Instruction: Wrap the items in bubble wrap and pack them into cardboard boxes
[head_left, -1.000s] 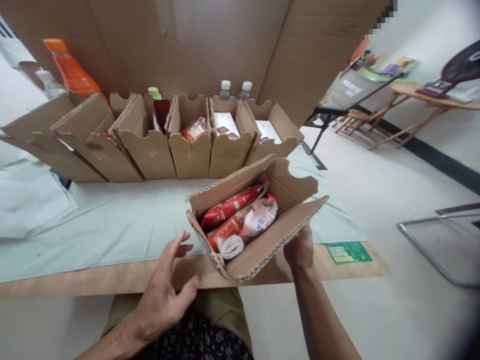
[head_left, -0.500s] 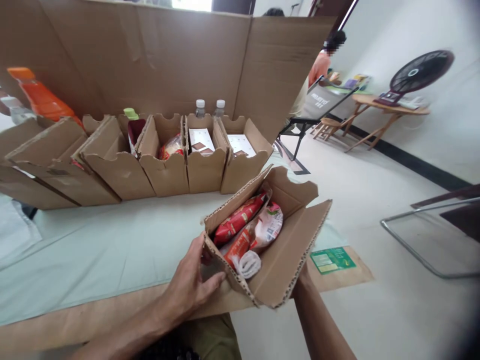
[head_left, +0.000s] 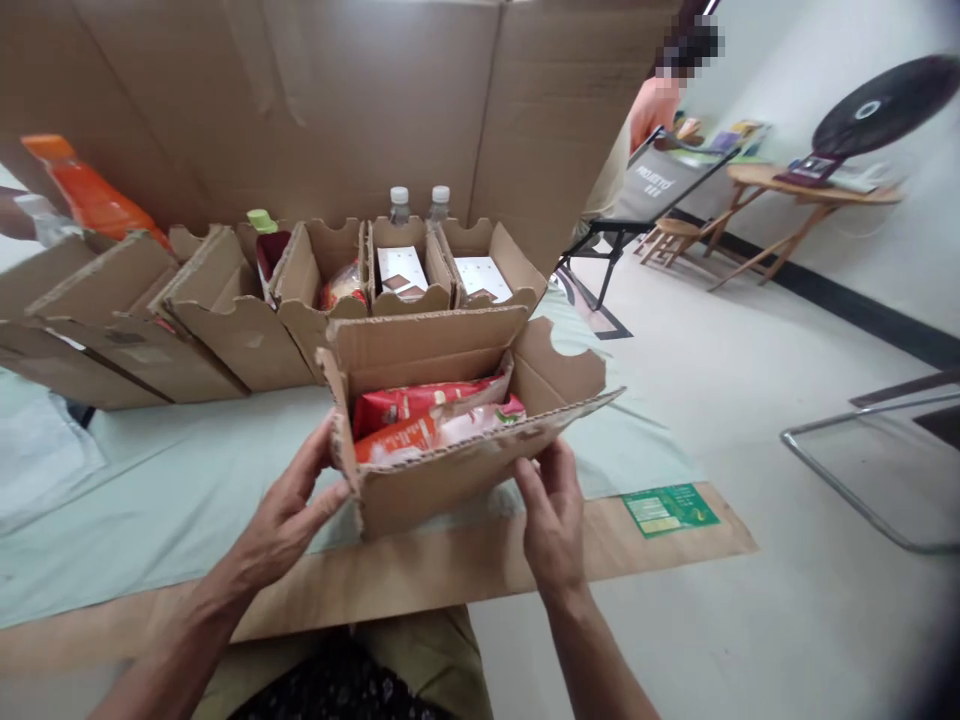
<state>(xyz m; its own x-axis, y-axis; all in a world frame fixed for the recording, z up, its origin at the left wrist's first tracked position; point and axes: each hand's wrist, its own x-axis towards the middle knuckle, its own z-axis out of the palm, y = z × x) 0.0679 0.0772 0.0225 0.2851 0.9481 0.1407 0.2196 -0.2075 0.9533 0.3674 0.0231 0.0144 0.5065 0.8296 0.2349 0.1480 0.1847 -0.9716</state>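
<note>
Between my hands is an open-topped cardboard box (head_left: pixel 450 490) with notched ends, turned lengthwise across me. Inside lie a red packet (head_left: pixel 420 402), an orange packet (head_left: pixel 397 438) and a white-and-pink packet (head_left: pixel 480 420). My left hand (head_left: pixel 289 520) grips the box's left end, with the thumb on the near side and the other fingers partly hidden behind the edge. At the lower right of the near wall, my right hand (head_left: pixel 553 525) holds the box with bent fingers, some tucked out of sight. Whether the box's base touches the table is not clear.
Behind it stands a row of similar cardboard boxes (head_left: pixel 330 335) with bottles, packets and white cartons, backed by a tall cardboard panel (head_left: pixel 375 110). A pale green cloth (head_left: pixel 225 470) covers the table. Beyond are a folding chair (head_left: pixel 652 185), a person (head_left: pixel 652 105) and a fan (head_left: pixel 870 108).
The box has swung from a slant to lying across me, moving left and closer to the row. Both hands moved with it; my right hand now shows at its near side.
</note>
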